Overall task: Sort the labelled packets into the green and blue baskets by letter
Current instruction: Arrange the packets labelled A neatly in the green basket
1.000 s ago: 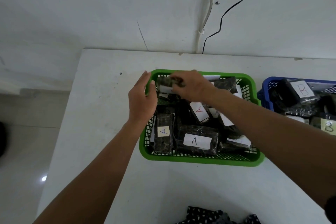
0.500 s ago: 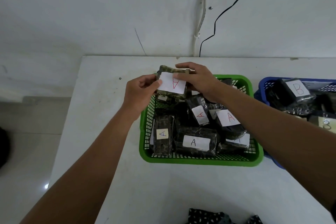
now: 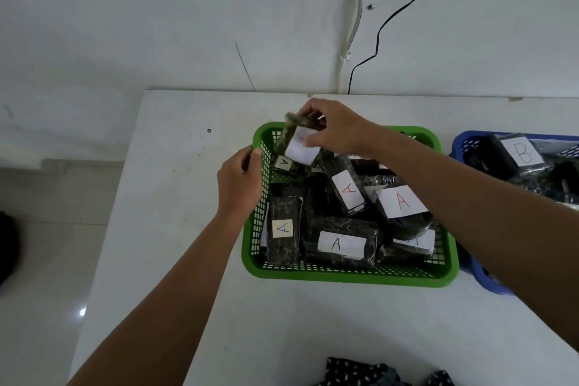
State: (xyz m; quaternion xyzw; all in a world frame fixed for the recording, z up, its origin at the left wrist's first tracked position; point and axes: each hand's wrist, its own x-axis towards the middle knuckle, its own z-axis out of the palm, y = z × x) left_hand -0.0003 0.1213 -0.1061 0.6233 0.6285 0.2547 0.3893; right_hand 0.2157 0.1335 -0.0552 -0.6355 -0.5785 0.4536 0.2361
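A single view comes from a wide-angle camera worn on the person's head, looking forward and steeply down over the white table (image 3: 188,260). The green basket (image 3: 344,276) sits just right of the frame's centre and serves as the anchor: both forearms enter from the bottom edge and reach up toward it, so the camera is close, within arm's reach. Beyond the basket the view takes in the white wall (image 3: 156,25); to its right a blue basket (image 3: 463,147) is cut off by the frame edge; left of it, past the table, the floor shows.
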